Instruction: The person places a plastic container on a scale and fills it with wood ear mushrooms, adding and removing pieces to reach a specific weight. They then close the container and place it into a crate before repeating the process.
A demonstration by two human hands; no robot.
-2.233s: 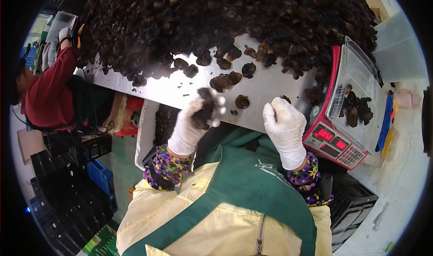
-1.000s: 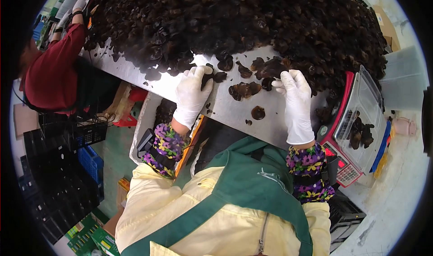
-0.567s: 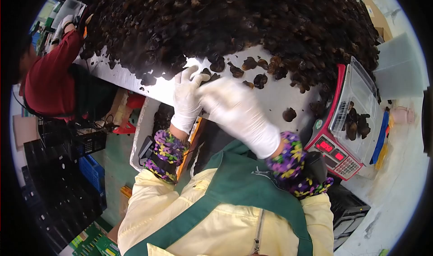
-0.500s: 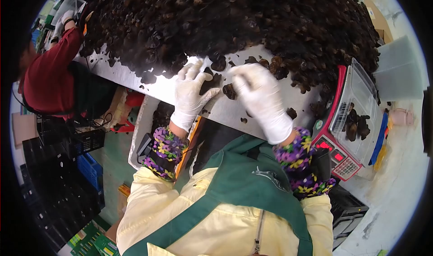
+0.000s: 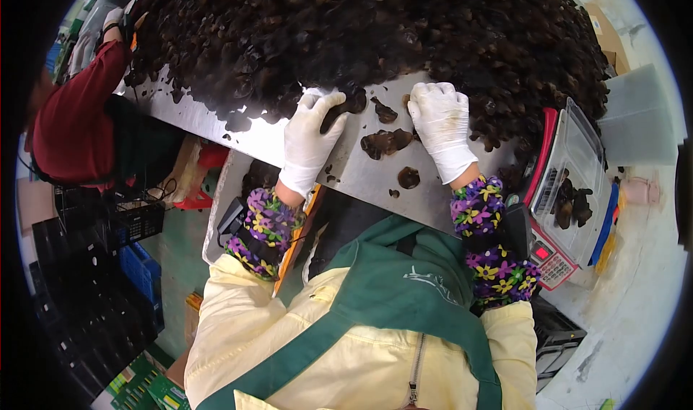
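A big heap of dark dried fungus (image 5: 375, 27) covers the far half of a steel table (image 5: 361, 179). My left hand (image 5: 309, 139), in a white glove, lies at the heap's near edge and pinches a dark fungus piece (image 5: 334, 116) between thumb and fingers. My right hand (image 5: 440, 125), also gloved, rests palm down at the heap's edge. Its fingers curl down into the fungus and their tips are hidden. Loose fungus pieces (image 5: 382, 143) lie on the bare steel between my hands, and one more fungus piece (image 5: 408, 177) lies nearer to me.
A red scale (image 5: 546, 255) stands right of my right arm; its clear tray (image 5: 585, 146) holds several fungus pieces. A co-worker in a red top (image 5: 68, 128) works at the table's left end. Dark crates (image 5: 108, 302) stand on the floor at left.
My right hand has moved back from beside my left hand to the heap's edge further right. My left hand has stayed at the heap's edge with a piece in its fingers.
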